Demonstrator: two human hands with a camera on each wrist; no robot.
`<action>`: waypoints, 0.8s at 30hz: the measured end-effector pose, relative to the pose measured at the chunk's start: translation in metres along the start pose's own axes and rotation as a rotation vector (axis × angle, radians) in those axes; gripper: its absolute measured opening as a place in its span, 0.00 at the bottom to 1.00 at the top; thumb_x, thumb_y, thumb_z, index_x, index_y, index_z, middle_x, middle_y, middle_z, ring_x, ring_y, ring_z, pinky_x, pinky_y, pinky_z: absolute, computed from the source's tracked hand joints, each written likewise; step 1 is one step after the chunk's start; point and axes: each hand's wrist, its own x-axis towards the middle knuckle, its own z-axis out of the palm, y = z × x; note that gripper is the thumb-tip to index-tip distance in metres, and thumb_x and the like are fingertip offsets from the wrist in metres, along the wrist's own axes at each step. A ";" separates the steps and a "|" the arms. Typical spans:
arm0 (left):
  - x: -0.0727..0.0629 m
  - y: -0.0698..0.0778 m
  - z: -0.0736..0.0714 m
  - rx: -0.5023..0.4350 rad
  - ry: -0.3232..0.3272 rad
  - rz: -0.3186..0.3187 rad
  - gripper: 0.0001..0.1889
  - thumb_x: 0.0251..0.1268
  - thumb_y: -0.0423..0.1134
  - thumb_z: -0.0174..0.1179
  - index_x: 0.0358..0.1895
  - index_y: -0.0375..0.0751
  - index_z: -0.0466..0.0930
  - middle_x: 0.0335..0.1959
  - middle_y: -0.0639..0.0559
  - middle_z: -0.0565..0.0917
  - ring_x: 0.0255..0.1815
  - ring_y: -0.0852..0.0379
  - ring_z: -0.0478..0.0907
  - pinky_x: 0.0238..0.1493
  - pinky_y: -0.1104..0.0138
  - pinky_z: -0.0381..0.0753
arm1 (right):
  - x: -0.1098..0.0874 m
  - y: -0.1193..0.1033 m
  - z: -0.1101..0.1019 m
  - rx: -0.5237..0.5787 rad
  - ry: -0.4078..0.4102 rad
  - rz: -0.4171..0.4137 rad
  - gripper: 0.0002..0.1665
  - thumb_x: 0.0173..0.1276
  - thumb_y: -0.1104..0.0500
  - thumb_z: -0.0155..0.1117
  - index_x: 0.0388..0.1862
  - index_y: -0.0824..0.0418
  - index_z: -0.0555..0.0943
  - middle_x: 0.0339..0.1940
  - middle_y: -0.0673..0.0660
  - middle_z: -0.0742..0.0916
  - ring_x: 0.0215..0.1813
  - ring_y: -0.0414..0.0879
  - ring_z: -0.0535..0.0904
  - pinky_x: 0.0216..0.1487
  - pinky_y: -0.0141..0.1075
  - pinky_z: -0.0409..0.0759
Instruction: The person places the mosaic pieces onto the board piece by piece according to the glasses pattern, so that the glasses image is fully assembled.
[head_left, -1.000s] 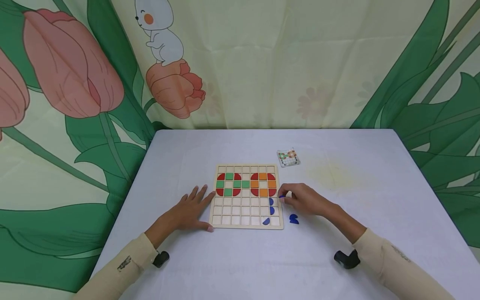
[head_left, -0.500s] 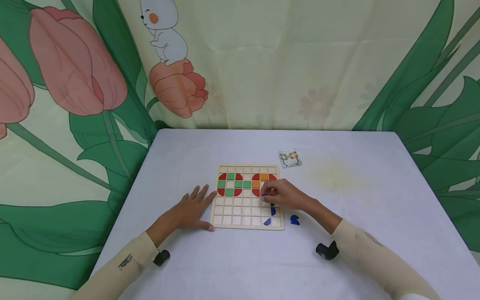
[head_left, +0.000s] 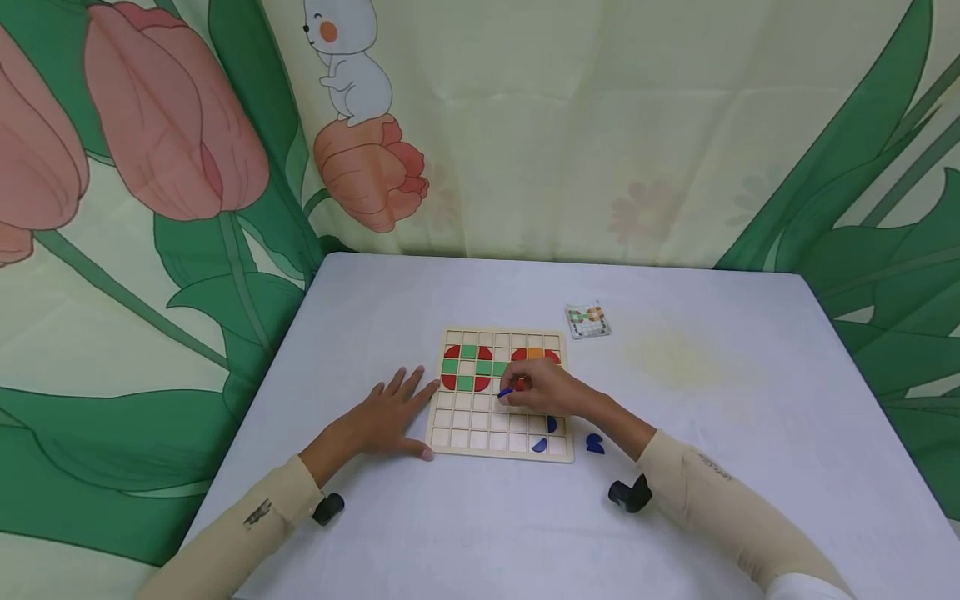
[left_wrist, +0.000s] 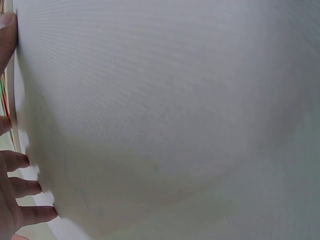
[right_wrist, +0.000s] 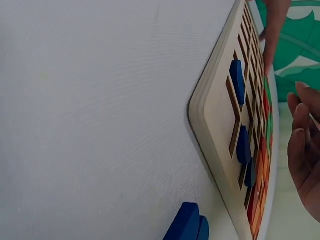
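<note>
A wooden grid board [head_left: 468,437] lies on the table, with red, green and orange pieces making two patterns in its upper rows. My left hand [head_left: 382,421] rests at its left edge, fingers spread, thumb and index finger against the frame. Above the grid's middle, my right hand [head_left: 551,390] pinches a blue half-round piece [head_left: 505,392] between thumb and fingers. That hand covers part of the orange and red pattern. Lower right on the board sit more blue pieces [head_left: 552,424]; the right wrist view shows blue pieces [right_wrist: 243,145] there too.
Two blue pieces [head_left: 595,443] lie on the table just right of the board. A small pattern card [head_left: 588,320] lies beyond the board's upper right corner. The white-covered table [head_left: 720,467] ends before a printed curtain [head_left: 555,167].
My right hand has carried the blue piece leftward from beside the board's right edge to over its middle. The left hand stays at the left edge. The head view has shifted slightly.
</note>
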 end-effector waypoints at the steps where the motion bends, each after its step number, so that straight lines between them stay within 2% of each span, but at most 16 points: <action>1: 0.000 0.000 0.000 0.006 -0.002 -0.001 0.61 0.47 0.78 0.63 0.82 0.54 0.48 0.84 0.42 0.46 0.83 0.33 0.42 0.73 0.35 0.57 | 0.001 -0.001 0.001 0.006 -0.004 -0.007 0.06 0.65 0.58 0.73 0.39 0.51 0.85 0.34 0.45 0.84 0.34 0.43 0.74 0.32 0.29 0.73; 5: 0.000 0.001 -0.002 0.004 -0.010 -0.003 0.61 0.46 0.77 0.64 0.82 0.54 0.48 0.84 0.41 0.46 0.82 0.33 0.42 0.73 0.35 0.57 | 0.006 -0.003 0.003 0.029 -0.032 -0.048 0.06 0.66 0.58 0.72 0.42 0.51 0.86 0.36 0.46 0.86 0.28 0.42 0.74 0.29 0.28 0.72; 8: 0.000 0.001 -0.003 0.004 -0.019 -0.004 0.61 0.46 0.77 0.64 0.82 0.54 0.48 0.84 0.41 0.45 0.82 0.32 0.41 0.73 0.35 0.56 | 0.010 -0.005 0.004 0.051 -0.055 -0.072 0.09 0.68 0.59 0.71 0.46 0.53 0.88 0.33 0.51 0.88 0.24 0.40 0.75 0.28 0.29 0.74; 11: 0.001 0.001 -0.004 0.009 -0.026 -0.005 0.61 0.46 0.78 0.63 0.82 0.54 0.47 0.84 0.42 0.45 0.83 0.33 0.41 0.73 0.35 0.56 | 0.015 -0.007 0.006 0.073 -0.077 -0.082 0.11 0.69 0.58 0.69 0.49 0.56 0.88 0.33 0.54 0.88 0.23 0.39 0.77 0.28 0.29 0.76; 13: 0.001 0.001 -0.004 0.011 -0.034 -0.008 0.62 0.47 0.78 0.62 0.82 0.55 0.46 0.84 0.43 0.44 0.83 0.33 0.40 0.74 0.36 0.56 | 0.018 -0.008 0.008 0.069 -0.086 -0.083 0.12 0.69 0.58 0.69 0.50 0.57 0.88 0.34 0.52 0.89 0.23 0.39 0.77 0.28 0.29 0.76; 16: 0.000 0.001 -0.005 0.001 -0.035 -0.003 0.61 0.47 0.78 0.63 0.82 0.54 0.47 0.84 0.42 0.44 0.83 0.33 0.41 0.73 0.35 0.56 | 0.024 -0.009 0.011 0.054 -0.094 -0.082 0.11 0.70 0.58 0.68 0.49 0.57 0.89 0.41 0.48 0.89 0.25 0.40 0.77 0.28 0.30 0.76; 20: 0.000 0.000 -0.006 -0.003 -0.044 -0.002 0.61 0.47 0.78 0.62 0.82 0.54 0.46 0.84 0.42 0.43 0.83 0.32 0.40 0.74 0.35 0.56 | 0.035 -0.009 0.018 0.008 -0.099 -0.062 0.11 0.71 0.58 0.67 0.50 0.55 0.89 0.43 0.45 0.89 0.35 0.39 0.79 0.36 0.29 0.78; 22: -0.001 0.000 -0.006 -0.002 -0.045 0.000 0.61 0.48 0.79 0.62 0.82 0.55 0.46 0.84 0.42 0.43 0.83 0.33 0.40 0.74 0.35 0.56 | 0.041 -0.009 0.023 0.001 -0.107 -0.050 0.12 0.71 0.58 0.67 0.50 0.55 0.89 0.41 0.44 0.89 0.38 0.38 0.79 0.40 0.29 0.79; 24: 0.000 0.000 -0.005 -0.004 -0.045 0.002 0.61 0.47 0.79 0.62 0.82 0.55 0.46 0.84 0.42 0.43 0.83 0.33 0.40 0.74 0.35 0.56 | 0.048 -0.010 0.028 0.005 -0.111 -0.045 0.12 0.71 0.58 0.67 0.51 0.56 0.87 0.36 0.45 0.88 0.37 0.39 0.80 0.41 0.29 0.79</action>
